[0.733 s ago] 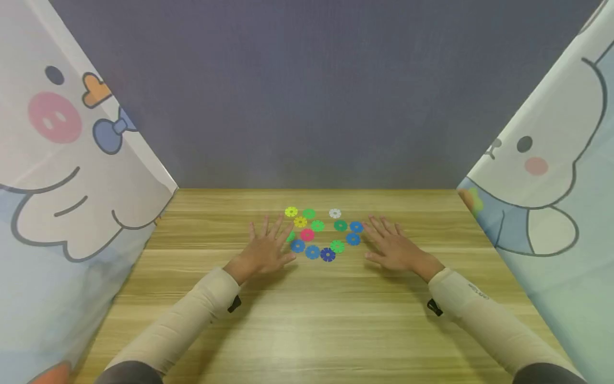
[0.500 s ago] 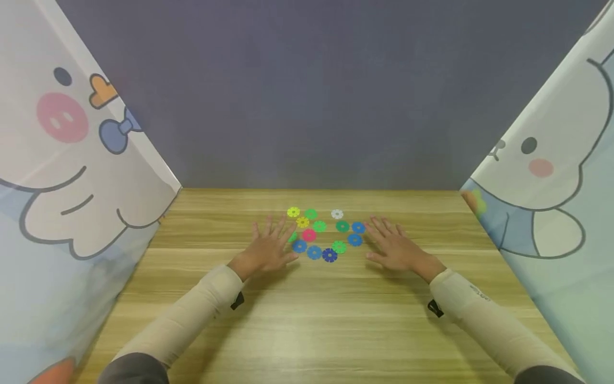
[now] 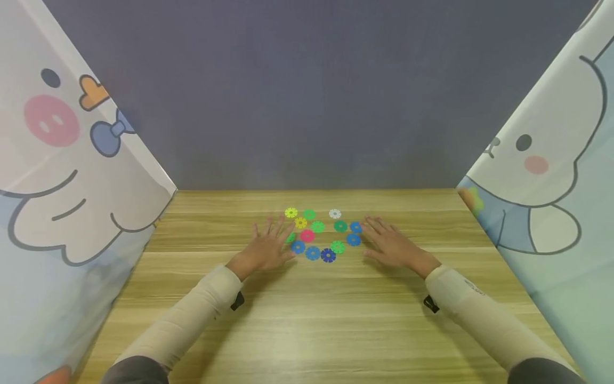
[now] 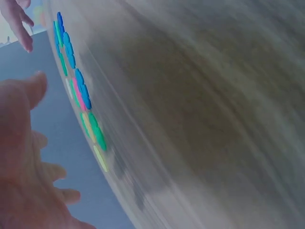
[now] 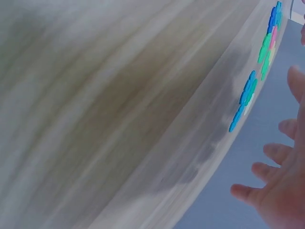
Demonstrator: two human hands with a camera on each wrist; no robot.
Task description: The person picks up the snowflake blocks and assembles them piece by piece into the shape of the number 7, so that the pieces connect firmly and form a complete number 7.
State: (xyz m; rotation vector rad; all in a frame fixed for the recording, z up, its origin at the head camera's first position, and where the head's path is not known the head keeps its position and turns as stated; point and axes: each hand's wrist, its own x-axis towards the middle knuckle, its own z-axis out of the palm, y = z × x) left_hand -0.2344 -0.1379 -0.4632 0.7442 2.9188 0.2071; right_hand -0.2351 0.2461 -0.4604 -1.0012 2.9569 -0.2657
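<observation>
Several notched plastic discs lie flat on the wooden table between the two hands. Among them are a pink disc (image 3: pixel 307 235), a white disc (image 3: pixel 334 214), a dark blue disc (image 3: pixel 328 255) and a yellow-green disc (image 3: pixel 290 213). My left hand (image 3: pixel 266 249), fingers spread, hovers at the left side of the discs and partly covers a green disc (image 3: pixel 290 238). On the right, my right hand (image 3: pixel 394 247) is spread beside a blue disc (image 3: pixel 353 239). Both wrist views show a gap between palm and table, and neither hand holds anything.
The wooden table (image 3: pixel 288 320) reaches back to a grey panel (image 3: pixel 316 96). Cartoon-printed cloths line the left side (image 3: pixel 144 197) and the right side (image 3: pixel 551 277). Shadows of the hands fall on the tabletop.
The head view has shifted slightly. My right hand has moved a little toward the discs at its left; the left hand stays nearly in place. The discs have not moved on the table.
</observation>
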